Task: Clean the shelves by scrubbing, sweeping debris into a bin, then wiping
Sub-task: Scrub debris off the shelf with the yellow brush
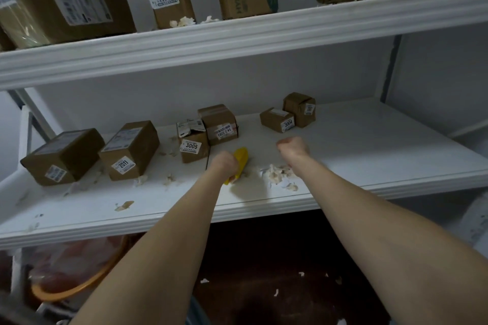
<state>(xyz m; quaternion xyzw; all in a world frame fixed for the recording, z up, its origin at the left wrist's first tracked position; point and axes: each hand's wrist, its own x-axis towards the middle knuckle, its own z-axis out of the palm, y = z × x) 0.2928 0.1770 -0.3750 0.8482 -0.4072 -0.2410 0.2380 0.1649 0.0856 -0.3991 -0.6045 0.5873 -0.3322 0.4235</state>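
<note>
Scraps of pale debris [124, 205] litter the white middle shelf [369, 145] among labelled cardboard boxes [129, 150], where the left hand [224, 163] grips a yellow scrubber [242, 157], seemingly pressed to the board, and the right hand [293, 146], curled into an empty fist, hangs just behind the biggest pile [276, 174].

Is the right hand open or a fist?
A fist: right hand fingers curl in, nothing visible inside; left hand grips a yellow scrubber.
</note>
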